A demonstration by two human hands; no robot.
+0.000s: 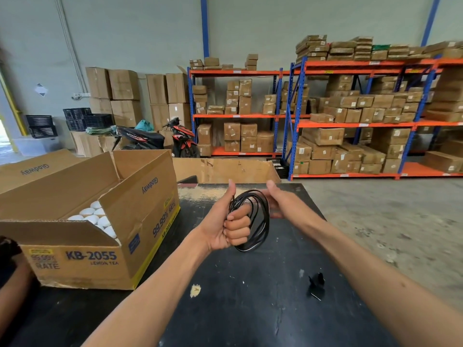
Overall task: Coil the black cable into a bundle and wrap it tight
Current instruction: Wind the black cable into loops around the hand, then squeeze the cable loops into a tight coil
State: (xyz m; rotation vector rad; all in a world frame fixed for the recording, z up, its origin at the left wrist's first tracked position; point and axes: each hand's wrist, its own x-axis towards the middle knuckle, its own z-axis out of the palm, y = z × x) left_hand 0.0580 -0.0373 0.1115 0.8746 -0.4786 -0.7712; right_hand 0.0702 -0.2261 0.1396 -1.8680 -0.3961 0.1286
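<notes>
Two bare forearms entering from bottom of frame, converging at centre over matte black tabletop [250,309]. Small black clip-like object [317,286] lying lower right of centre on that top, untouched; identity unclear, possibly a tie or plug. Pale scrap [195,290] stuck to surface lower centre.

Left hand [230,221] at frame centre, fist clamped on one side of thin glossy black cable [260,221], thumb up. Grip gathers all loops at a single point, presumably so turns cannot slip or spring apart. Cable already in several oval loops, held in the air above the table, hanging to right of the fist.

Right hand [278,200] just right of centre, behind the loops, thumb raised; fingers hidden by the coil, so open or closed cannot be told. Contact with cable likely at far side of loops, probably steadying or feeding the next turn.

Judgement: coiling largely done; free end not identifiable; tight wrap around the bundle not yet made.

Open brown cardboard box printed "KB-2055" [95,256] at left of frame, holding round white pieces [97,219]; well clear of the hands. Orange-and-blue shelving with cartons [350,123] across upper right; parked motorbike [180,139] mid-frame behind.
</notes>
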